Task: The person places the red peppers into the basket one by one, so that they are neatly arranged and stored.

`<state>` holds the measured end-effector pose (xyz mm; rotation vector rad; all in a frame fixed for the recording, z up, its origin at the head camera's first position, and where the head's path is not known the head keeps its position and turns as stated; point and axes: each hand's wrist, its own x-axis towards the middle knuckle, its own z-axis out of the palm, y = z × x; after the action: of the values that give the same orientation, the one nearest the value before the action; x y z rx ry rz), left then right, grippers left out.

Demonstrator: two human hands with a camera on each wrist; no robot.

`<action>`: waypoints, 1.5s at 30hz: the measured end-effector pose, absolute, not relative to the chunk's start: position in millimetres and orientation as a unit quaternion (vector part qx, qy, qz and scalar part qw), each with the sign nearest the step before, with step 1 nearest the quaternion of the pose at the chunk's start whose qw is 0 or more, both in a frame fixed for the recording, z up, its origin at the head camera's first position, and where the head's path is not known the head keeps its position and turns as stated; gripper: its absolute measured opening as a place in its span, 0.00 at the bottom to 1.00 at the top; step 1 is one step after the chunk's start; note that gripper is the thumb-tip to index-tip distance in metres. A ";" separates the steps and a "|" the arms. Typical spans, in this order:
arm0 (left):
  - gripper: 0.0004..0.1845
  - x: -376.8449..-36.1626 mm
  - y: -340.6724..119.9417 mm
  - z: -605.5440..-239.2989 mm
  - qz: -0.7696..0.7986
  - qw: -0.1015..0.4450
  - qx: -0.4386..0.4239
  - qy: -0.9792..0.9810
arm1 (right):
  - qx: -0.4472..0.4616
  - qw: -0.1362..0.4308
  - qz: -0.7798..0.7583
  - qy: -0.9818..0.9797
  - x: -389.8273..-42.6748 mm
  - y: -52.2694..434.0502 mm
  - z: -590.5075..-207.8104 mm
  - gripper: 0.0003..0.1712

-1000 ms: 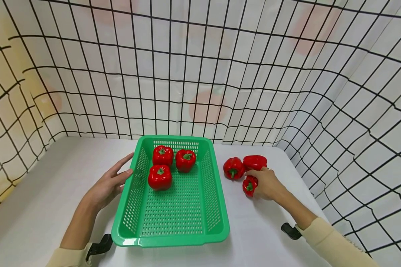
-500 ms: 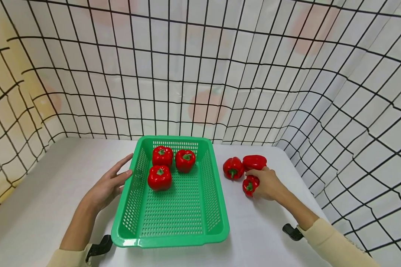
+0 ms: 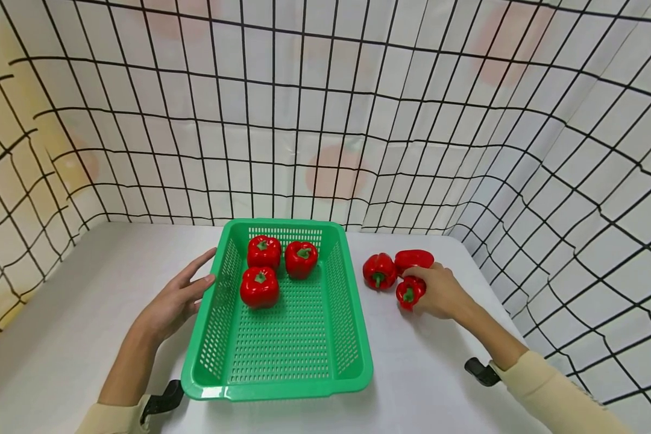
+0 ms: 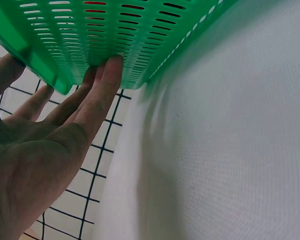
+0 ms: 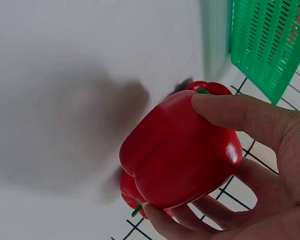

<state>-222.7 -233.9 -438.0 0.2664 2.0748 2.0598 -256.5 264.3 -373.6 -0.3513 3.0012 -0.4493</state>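
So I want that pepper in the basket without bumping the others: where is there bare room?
The near half of the green basket is bare mesh, in front of the three peppers at its far end. The tabletop between basket and right hand is bare. It is crowded around the held pepper, by two loose peppers.

1. The right hand [image 3: 439, 293] now sits a little higher and further right in the frame.
2. The small pepper [image 3: 410, 292] in its grip rises off the table [image 3: 76, 313], closer to the two loose peppers.
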 end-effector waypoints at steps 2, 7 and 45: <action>0.38 -222.4 -233.8 -437.8 0.699 0.103 0.089 0.702 | -0.117 0.038 -0.144 0.982 -257.6 263.7 -372.2 0.41; 0.38 -222.2 -234.1 -437.5 0.697 0.102 0.084 0.704 | -0.121 0.022 -0.146 0.982 -261.5 262.6 -372.5 0.41; 0.38 -221.4 -233.5 -439.0 0.692 0.101 0.088 0.710 | -0.147 -0.012 -0.238 0.960 -275.1 204.4 -318.9 0.40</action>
<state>-221.4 -233.5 -439.0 0.2612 2.0962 2.0439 -275.1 204.4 -318.9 -0.4668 3.0395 -0.7520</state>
